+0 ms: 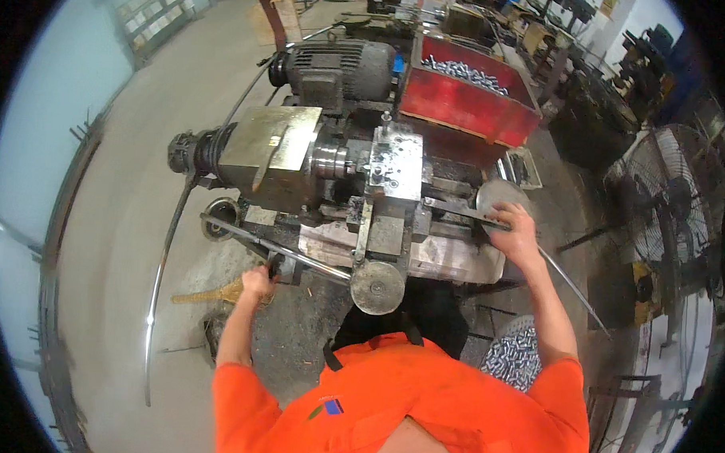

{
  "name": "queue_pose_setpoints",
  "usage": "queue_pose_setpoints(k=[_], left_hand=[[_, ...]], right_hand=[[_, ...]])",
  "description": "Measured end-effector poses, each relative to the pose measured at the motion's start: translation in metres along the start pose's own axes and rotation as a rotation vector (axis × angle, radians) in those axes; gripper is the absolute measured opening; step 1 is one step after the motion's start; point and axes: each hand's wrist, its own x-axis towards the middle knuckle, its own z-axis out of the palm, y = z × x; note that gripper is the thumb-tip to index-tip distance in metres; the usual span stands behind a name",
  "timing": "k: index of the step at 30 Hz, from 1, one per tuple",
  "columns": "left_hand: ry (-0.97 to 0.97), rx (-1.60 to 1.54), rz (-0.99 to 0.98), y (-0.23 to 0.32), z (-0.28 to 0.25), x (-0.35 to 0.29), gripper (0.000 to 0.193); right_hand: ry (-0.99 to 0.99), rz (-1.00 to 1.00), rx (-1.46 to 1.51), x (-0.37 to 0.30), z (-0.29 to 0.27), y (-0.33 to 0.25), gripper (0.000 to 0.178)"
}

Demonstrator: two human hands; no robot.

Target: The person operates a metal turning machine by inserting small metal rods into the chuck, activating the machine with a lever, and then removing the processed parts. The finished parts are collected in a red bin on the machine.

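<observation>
A small metal lathe stands in front of me, with a flat-topped headstock (257, 147), a spindle chuck (330, 161) and a steel tool block (396, 165). My right hand (515, 234) is closed round the end of a flat metal lever (463, 212) that reaches out from the tool block's right side, beside a round metal disc (501, 198). Low at the left, my left hand (258, 282) is closed at a small dark part by the machine's front; what its fingers hold is hidden. A long steel rod (286, 250) slants to a round handwheel (377, 288) near my body.
Behind the lathe sit an electric motor (344, 68) and a red bin (463, 102) of small metal parts. More parts fill a bucket (514, 358) by my right side. A caged fan (667, 197) stands at right. Long bars (162, 287) extend at left.
</observation>
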Motion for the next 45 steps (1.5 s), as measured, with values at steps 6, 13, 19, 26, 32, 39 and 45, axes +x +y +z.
queue_pose_setpoints(k=[6, 13, 19, 26, 32, 39, 45], left_hand=[[-0.143, 0.271, 0.109, -0.019, -0.009, 0.043, 0.027], [0.095, -0.369, -0.192, -0.055, -0.037, 0.011, 0.044], [0.315, -1.320, -0.333, -0.039, -0.104, 0.011, 0.050], [0.370, -1.495, -0.425, 0.005, -0.085, 0.036, 0.043], [0.417, -1.501, -0.429, 0.012, -0.091, 0.036, 0.042], [0.234, -1.398, -0.490, -0.002, -0.097, 0.037, 0.042], [0.236, -1.484, -0.469, -0.001, -0.091, 0.030, 0.040]], right_hand=[[-0.085, 0.510, -0.188, -0.103, -0.054, 0.082, 0.033], [-0.124, 0.931, -0.612, -0.262, -0.067, 0.231, 0.036], [-0.178, 1.047, -0.649, -0.303, -0.039, 0.199, 0.037], [-0.086, 1.147, 0.233, -0.315, 0.001, 0.035, 0.031], [0.152, 1.077, 0.349, -0.309, 0.034, -0.008, 0.018], [-0.013, 1.155, 0.488, -0.309, 0.022, 0.006, 0.033], [-0.261, 1.001, -0.443, -0.302, -0.042, 0.132, 0.058]])
